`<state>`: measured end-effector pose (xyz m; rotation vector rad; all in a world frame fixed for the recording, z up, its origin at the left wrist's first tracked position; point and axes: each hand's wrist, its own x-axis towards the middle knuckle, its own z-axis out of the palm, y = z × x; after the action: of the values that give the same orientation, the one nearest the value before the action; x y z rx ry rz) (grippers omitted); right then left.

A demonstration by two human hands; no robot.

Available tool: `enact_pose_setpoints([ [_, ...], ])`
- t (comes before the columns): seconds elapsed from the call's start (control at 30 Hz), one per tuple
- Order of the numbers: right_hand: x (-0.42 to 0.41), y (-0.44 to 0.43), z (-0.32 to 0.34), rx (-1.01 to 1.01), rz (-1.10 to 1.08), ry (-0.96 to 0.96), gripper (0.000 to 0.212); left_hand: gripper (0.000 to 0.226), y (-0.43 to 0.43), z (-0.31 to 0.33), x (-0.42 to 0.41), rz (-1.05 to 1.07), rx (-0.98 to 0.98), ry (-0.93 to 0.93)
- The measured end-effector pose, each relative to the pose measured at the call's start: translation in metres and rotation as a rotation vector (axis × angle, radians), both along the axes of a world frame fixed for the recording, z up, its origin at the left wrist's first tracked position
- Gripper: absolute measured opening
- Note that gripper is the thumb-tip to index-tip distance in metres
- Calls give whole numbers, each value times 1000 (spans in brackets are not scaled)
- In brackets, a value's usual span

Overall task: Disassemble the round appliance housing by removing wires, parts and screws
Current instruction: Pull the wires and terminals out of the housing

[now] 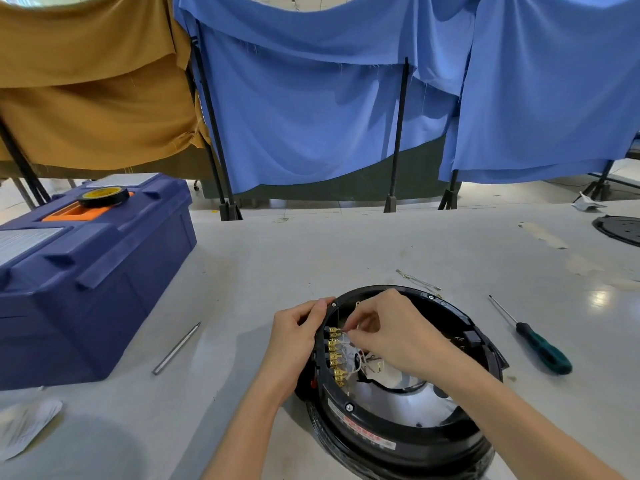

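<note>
Table (346,244): toolbox (86,289) near housing (398,441); left hand (298,334) grips it, right hand (398,327) pinches wire (344,330).

a workshop: toolbox (86,271), screwdriver (540,344) on workbench (346,247), cloth screens (311,109).

Two bare hands work close together, and both arms reach in from the near side.
The left arm comes up from the near edge and leans a little to the right. The left hand (299,329) curls its fingers and thumb over the left rim of the housing (363,424). The right arm comes in from the near right corner and points to the far left. The right hand (391,330) has its back facing up, and its thumb and fingertips pinch a wire end (343,330). The two hands sit just beside each other and do not touch.
</note>
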<state>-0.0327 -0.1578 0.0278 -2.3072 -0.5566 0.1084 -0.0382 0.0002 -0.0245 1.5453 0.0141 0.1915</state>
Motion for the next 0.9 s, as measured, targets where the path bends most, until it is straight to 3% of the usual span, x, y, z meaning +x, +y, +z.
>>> enact_pose_setpoints([
  [0.2, -5, 4, 1, -239, 5, -167, 11, 15, 1, -4, 2, 43, -32, 13],
  [0.3, 0, 7, 5, -181, -32, -240, 10, 13, 2, -6, 3, 29, -67, 33],
  [0.57, 18, 25, 16, -357, 67, -188, 11, 18, 2, -6, 3, 18, -48, 19],
  [0.73, 14, 36, 8, -554, -11, -414, 6, 24, 2, -5, 2, 24, -42, -6],
  [0.9, 14, 34, 3, -560, -32, -506, 10, 22, 3, -4, 2, 29, -37, -10],
])
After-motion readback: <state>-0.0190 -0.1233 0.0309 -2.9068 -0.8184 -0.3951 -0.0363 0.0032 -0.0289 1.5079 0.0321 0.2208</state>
